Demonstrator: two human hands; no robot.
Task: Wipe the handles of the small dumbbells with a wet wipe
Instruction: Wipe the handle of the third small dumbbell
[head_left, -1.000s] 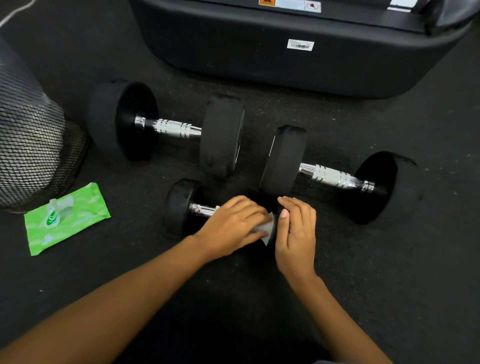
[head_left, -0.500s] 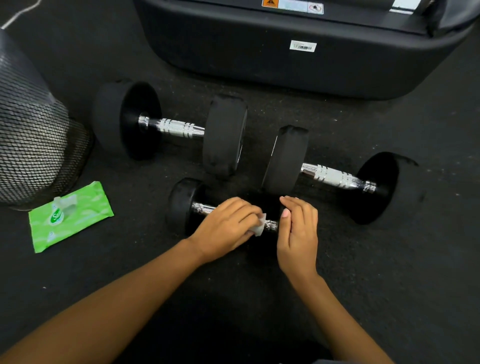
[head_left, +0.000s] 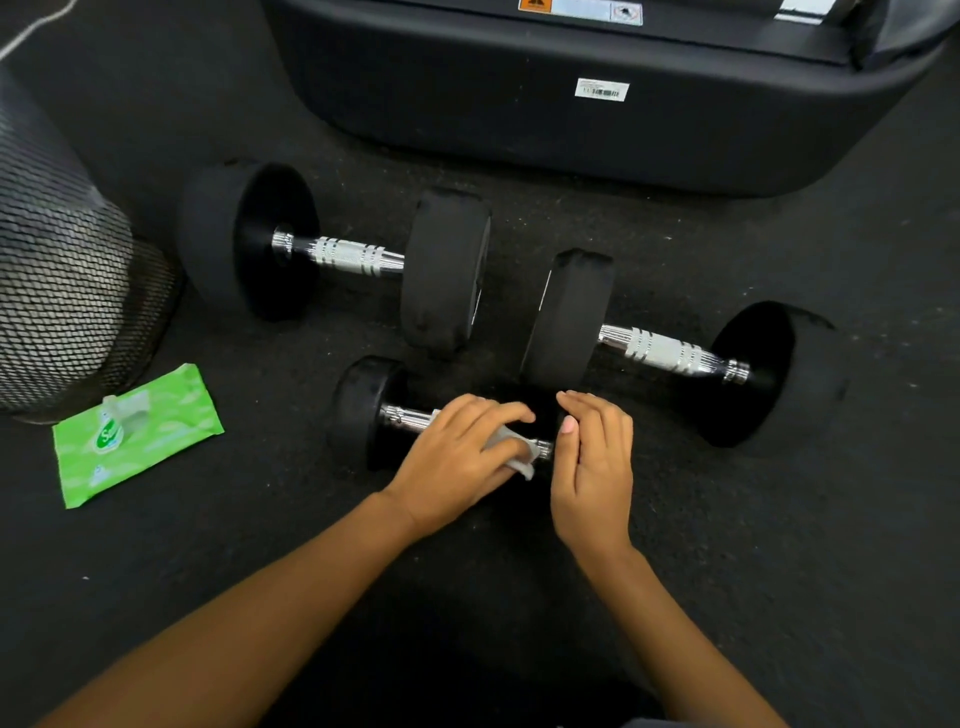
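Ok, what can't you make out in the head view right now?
Head view only.
Right weight of small dumbbell: hidden behind right hand.
Middle of its handle: covered by left hand and wet wipe.
Print on barcode label, black machine: too small.
Left edge cuts off mesh bin.

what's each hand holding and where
Left hand grips a white wet wipe around the small black dumbbell's chrome handle; right hand rests on its end, holding nothing.

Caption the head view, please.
Left hand holds a wet wipe on the small dumbbell's handle; right hand rests on its end.
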